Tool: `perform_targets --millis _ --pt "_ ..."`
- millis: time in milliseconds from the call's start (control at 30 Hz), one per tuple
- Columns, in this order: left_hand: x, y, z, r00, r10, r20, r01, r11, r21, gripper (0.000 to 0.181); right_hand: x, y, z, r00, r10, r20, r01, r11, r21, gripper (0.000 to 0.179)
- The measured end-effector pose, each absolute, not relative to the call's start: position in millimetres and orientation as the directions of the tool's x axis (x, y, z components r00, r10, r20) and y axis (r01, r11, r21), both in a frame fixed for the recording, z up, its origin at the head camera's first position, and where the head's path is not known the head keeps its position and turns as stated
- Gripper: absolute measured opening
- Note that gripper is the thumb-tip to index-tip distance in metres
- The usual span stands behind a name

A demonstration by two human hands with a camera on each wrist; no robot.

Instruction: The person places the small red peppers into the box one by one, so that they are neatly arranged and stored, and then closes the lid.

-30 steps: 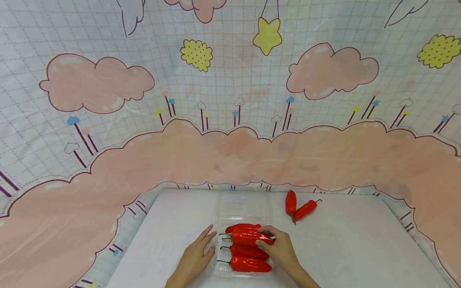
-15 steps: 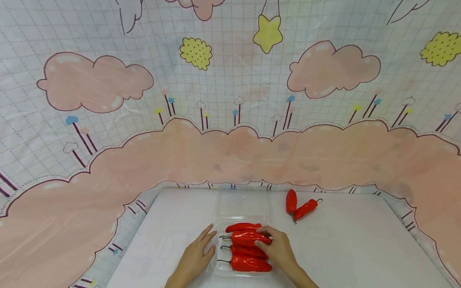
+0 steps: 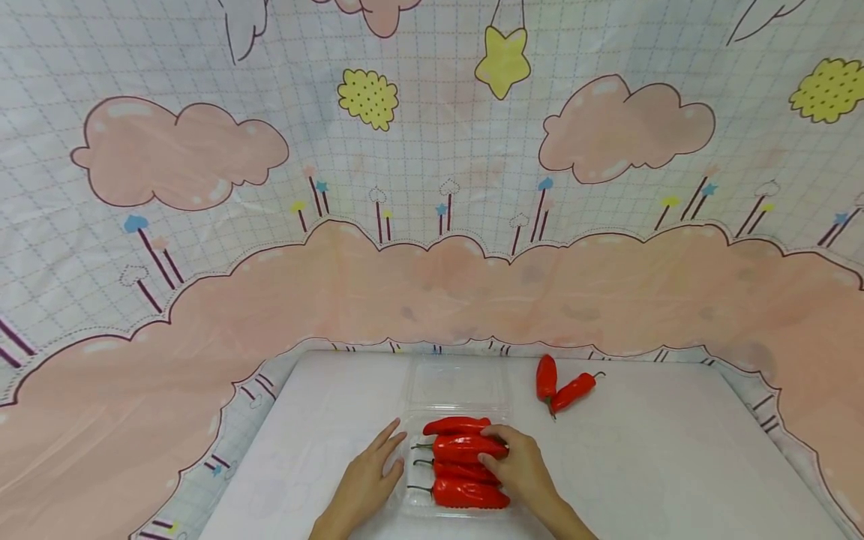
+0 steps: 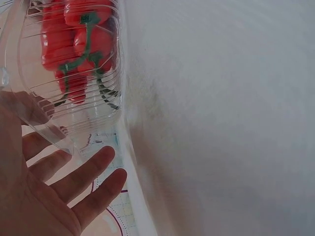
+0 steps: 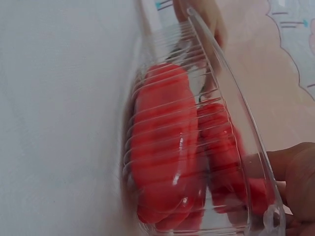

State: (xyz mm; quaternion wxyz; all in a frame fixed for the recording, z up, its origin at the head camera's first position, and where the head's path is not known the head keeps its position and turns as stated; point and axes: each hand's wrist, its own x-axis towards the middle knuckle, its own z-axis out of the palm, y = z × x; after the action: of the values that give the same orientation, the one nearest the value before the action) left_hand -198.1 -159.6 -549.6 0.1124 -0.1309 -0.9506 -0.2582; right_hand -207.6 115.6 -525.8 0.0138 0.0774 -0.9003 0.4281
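Observation:
In the head view, several red peppers lie side by side in an open clear plastic container (image 3: 451,515), most with stems pointing left. My right hand (image 3: 523,461) reaches over its right side and grips the tip end of one red pepper (image 3: 466,448), second from the back, between thumb and fingers. My left hand (image 3: 367,476) is at the container's left edge with fingers extended. In the left wrist view its fingers (image 4: 91,174) are spread beside the clear wall, and whether all of them touch it I cannot tell. The right wrist view shows peppers (image 5: 165,137) through the ribbed wall.
The container's clear lid (image 3: 455,384) lies folded back behind it. Two more red peppers (image 3: 574,393) rest on the white table (image 3: 648,465) at the back right, touching each other. A patterned cloth (image 3: 432,292) hangs behind the table.
My right hand has shifted the gripped pepper slightly left and lower among the others. My left hand stays where it was, and the two peppers at the back right have not moved.

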Motion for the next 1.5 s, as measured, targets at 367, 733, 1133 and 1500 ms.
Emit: perform_targets --millis 367,733,1133,1500 --pt "-198.7 -159.0 -550.1 -0.939 0.194 0.283 0.31 0.833 0.459 0.042 -204.8 129.0 -520.5 -0.974 -0.206 0.097 -0.196 0.541 -0.818 0.038" --pt "-198.3 -159.3 -550.6 -0.943 0.186 0.275 0.299 0.836 0.46 0.042 -205.2 138.2 -521.0 -0.979 -0.173 0.11 -0.181 0.479 -0.859 0.034" --pt "-197.6 -158.8 -549.2 -0.942 0.185 0.281 0.301 0.839 0.454 0.041 -201.5 139.9 -502.9 -0.992 -0.122 0.04 -0.094 0.48 -0.872 0.034" --pt "-197.6 -159.4 -548.4 -0.941 0.187 0.281 0.302 0.839 0.453 0.041 -196.8 144.9 -480.0 -0.988 -0.08 0.136 -0.156 0.405 -0.901 0.027"
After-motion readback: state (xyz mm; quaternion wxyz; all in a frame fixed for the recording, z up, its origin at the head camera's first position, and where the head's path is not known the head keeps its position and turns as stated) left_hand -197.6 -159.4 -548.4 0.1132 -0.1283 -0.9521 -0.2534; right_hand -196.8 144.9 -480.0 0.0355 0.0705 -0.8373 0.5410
